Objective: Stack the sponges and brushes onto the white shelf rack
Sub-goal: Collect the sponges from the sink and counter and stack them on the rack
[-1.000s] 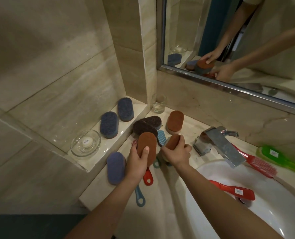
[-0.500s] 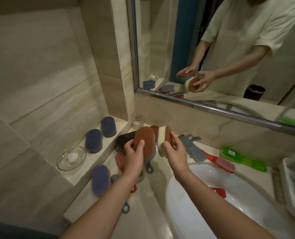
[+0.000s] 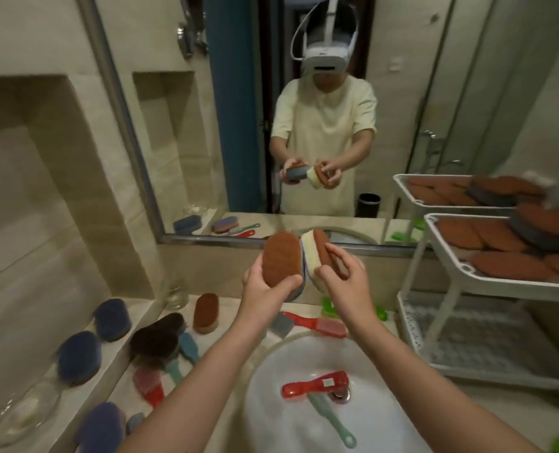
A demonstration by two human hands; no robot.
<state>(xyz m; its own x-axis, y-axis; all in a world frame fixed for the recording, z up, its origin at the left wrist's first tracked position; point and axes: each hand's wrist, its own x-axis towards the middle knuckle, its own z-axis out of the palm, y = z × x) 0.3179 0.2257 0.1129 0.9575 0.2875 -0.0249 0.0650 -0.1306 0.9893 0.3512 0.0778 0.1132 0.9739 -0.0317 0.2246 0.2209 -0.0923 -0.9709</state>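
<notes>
**Two sponges held over the sink, rack to the right**

Nearest, a white sink (image 3: 265,413) holds a red brush (image 3: 314,385) and a teal brush (image 3: 332,420), the teal handle running out from under the red one by the drain. Both forearms reach forward above the basin.

To the left, the bench (image 3: 227,317) and the raised ledge beside it carry blue sponges (image 3: 78,358), two dark brown sponges (image 3: 157,336), more brushes and one brown-topped sponge (image 3: 206,311) lying flat.

Beyond the basin, both hands are raised in front of the wall. The left hand (image 3: 266,289) grasps a brown-and-grey sponge (image 3: 281,258), thumb across its brown face and fingers wrapped behind. The right hand (image 3: 345,284) pinches a brown-and-cream sponge (image 3: 315,253) between thumb and curled fingers, holding it on edge. The two sponges sit side by side and appear to touch along their inner edges.

To the right stands the white shelf rack (image 3: 448,253). Its upper tier holds a layer of brown sponges with grey-based ones on top; the tier below is perforated.

Farthest, the mirror (image 3: 238,125) shows the person in a pale shirt holding both sponges.
</notes>
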